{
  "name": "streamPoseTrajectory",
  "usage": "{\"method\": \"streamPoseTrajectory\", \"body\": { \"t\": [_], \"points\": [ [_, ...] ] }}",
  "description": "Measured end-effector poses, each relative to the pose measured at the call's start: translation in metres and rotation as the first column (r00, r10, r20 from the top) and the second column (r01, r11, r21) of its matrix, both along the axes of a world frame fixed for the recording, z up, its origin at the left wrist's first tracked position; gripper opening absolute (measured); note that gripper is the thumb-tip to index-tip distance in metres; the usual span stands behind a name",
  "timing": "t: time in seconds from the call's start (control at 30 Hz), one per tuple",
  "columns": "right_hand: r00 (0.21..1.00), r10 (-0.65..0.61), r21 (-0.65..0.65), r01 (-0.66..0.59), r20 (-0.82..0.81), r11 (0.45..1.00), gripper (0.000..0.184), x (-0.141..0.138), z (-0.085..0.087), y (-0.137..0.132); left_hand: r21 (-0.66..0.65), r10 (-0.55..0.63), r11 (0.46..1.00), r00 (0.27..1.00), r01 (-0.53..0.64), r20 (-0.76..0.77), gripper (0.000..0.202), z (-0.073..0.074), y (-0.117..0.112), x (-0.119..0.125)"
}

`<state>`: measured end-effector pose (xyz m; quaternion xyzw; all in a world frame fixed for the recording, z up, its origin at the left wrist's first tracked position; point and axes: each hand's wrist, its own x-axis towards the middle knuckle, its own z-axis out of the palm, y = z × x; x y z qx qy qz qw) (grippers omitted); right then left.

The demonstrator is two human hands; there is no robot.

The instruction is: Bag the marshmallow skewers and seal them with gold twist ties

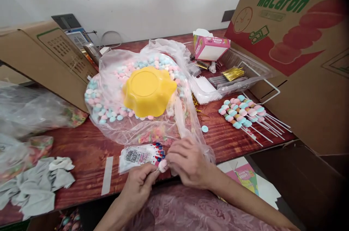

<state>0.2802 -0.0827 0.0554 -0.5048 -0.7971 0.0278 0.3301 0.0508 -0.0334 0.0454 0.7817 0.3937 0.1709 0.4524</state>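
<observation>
My left hand (140,182) is closed, thumb and forefinger pinched at the left side of a pale pink marshmallow (163,166). Against its right side press the curled fingertips of my right hand (188,162); their undersides are hidden. Whether a stick runs through the marshmallow I cannot tell. Just behind my hands lie printed clear plastic bags (141,155). Farther back, pink, blue and white marshmallows (100,102) fill a large clear plastic bag (120,133), with an upturned yellow bowl (149,91) on top.
Marshmallow skewers (242,112) lie at right, near a loose blue marshmallow (204,129). White sticks (204,89) and gold twist ties (233,74) lie by a clear tray (245,64). Cardboard boxes (294,56) flank the table. A grey cloth (38,183) lies front left.
</observation>
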Motion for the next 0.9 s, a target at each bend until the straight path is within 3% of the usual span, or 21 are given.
{"method": "streamPoseTrajectory", "body": {
  "t": [0.07,0.1,0.13,0.23,0.3,0.37,0.53,0.63,0.73,0.8,0.9],
  "points": [
    [0.976,-0.218,0.007,0.218,-0.005,0.976,0.02,0.037,-0.001,0.004,-0.294,0.167,0.945,0.985,-0.146,0.047,0.036,-0.004,0.001,-0.003],
    [0.907,-0.418,-0.05,0.42,0.038,0.906,0.022,0.058,-0.003,0.009,-0.402,0.255,0.891,0.965,-0.208,0.066,0.038,-0.006,0.002,-0.005],
    [0.856,-0.513,-0.087,0.518,0.067,0.851,0.026,0.079,-0.007,0.015,-0.482,0.336,0.838,0.938,-0.257,0.083,0.041,-0.008,0.002,-0.005],
    [0.762,-0.623,-0.143,0.646,0.176,0.75,0.025,0.129,-0.024,0.039,-0.618,0.504,0.715,0.854,-0.327,0.132,0.046,-0.013,-0.001,0.004],
    [0.725,-0.638,-0.15,0.683,0.262,0.715,0.023,0.143,-0.034,0.053,-0.666,0.538,0.674,0.83,-0.321,0.144,0.045,-0.016,-0.006,0.013],
    [0.709,-0.622,-0.148,0.691,0.332,0.708,0.023,0.146,-0.04,0.063,-0.677,0.526,0.672,0.837,-0.3,0.151,0.046,-0.018,-0.01,0.02],
    [0.676,-0.614,-0.11,0.704,0.407,0.702,0.023,0.147,-0.037,0.068,-0.695,0.548,0.66,0.816,-0.286,0.184,0.046,-0.012,-0.014,0.014],
    [0.648,-0.66,-0.052,0.727,0.38,0.684,0.027,0.154,-0.033,0.063,-0.746,0.621,0.599,0.757,-0.292,0.203,0.046,-0.001,-0.009,0.005],
    [0.686,-0.654,-0.007,0.692,0.319,0.722,0.026,0.158,-0.032,0.058,-0.792,0.677,0.543,0.704,-0.28,0.215,0.048,0.006,-0.004,0.003],
    [0.721,-0.646,0.032,0.661,0.252,0.75,0.022,0.159,-0.031,0.054,-0.81,0.689,0.526,0.688,-0.259,0.228,0.047,0.007,-0.002,0.005],
    [0.739,-0.664,0.119,0.653,0.116,0.748,0.025,0.158,-0.027,0.05,-0.83,0.666,0.528,0.694,-0.182,0.271,0.043,0.004,-0.004,0.008]
  ]
}}
